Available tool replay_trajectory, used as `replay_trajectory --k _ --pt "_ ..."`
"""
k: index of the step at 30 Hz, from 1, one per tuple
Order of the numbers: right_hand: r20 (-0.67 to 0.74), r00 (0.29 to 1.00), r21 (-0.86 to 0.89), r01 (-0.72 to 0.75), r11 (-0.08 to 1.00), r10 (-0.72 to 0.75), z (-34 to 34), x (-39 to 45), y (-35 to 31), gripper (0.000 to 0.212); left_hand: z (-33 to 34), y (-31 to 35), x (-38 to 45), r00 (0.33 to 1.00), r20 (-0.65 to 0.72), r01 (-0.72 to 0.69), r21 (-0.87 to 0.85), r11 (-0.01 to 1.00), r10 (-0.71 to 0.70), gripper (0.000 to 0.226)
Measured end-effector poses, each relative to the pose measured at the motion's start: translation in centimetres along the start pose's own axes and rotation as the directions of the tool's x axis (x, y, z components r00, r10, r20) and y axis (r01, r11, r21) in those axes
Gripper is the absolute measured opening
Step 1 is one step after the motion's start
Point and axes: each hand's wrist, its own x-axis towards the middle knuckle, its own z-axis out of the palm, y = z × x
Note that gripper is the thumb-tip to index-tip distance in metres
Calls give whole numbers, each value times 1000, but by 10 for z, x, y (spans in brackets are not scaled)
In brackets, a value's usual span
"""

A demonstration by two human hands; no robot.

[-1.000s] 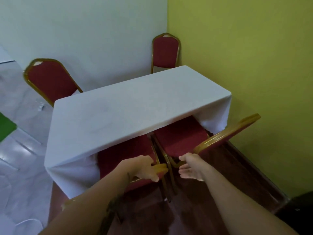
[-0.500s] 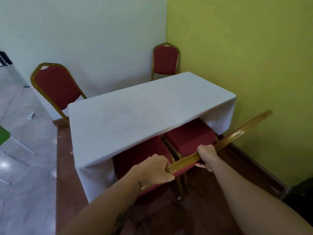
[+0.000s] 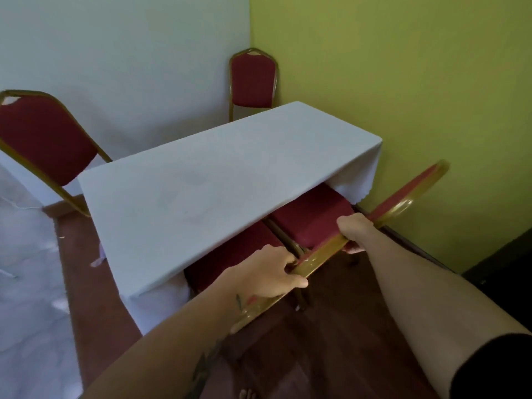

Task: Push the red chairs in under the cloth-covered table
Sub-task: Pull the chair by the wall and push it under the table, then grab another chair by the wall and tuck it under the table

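Gold chair-back rims (image 3: 319, 256) under left hand (image 3: 269, 273) and right hand (image 3: 352, 230).

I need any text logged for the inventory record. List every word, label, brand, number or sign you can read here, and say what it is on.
None: no readable text anywhere in the head view.
White tablecloth: plain, no print.
Red chairs, such as the one at the far corner: no tag or label showing.
Walls: bare.
Left forearm: a dark tattoo mark, too blurred to tell if it holds letters.
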Motion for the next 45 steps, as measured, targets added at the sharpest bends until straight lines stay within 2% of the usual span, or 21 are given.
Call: replay_trajectory --k 3,5,7,9,14,19,24,30,38,42,45 --pt "-113 989 -408 38 912 -92 -5 -8 -28 57 -30 -28 2 1000 4 -1 27 1000 1 29" --pt "-111 982 -491 81 867 -155 -1 -3 -55 54 -56 -53 2 999 -14 32 64 997 -31 24" --pt "-54 976 -520 152 841 -210 12 3 -90 56 -87 -79 -1 994 -52 104 122 987 -98 33" --pt "15 959 -523 250 815 -284 33 11 -131 60 -116 -109 -8 978 -113 188 141 972 -173 40" --pt "236 873 -456 488 744 -428 98 -9 -238 29 -184 -193 -48 903 -251 367 26 930 -349 41" --pt "409 751 -327 650 686 -518 178 -39 -325 34 -235 -278 -95 805 -375 468 -76 881 -460 38" --pt "468 657 -274 744 609 -591 263 -73 -403 48 -285 -372 -130 708 -469 510 -177 842 -528 37" --pt "477 593 -216 794 568 -648 369 -117 -505 54 -345 -485 -173 594 -577 535 -237 811 -560 32" --pt "526 516 -95 825 557 -676 486 -177 -613 40 -448 -588 -227 559 -608 574 -206 792 -563 38" --pt "539 502 -88 832 548 -676 526 -184 -661 65 -492 -641 -223 546 -621 569 -218 793 -563 47" --pt "553 493 -89 836 541 -672 554 -175 -700 70 -526 -675 -207 557 -641 584 -149 798 -528 48"
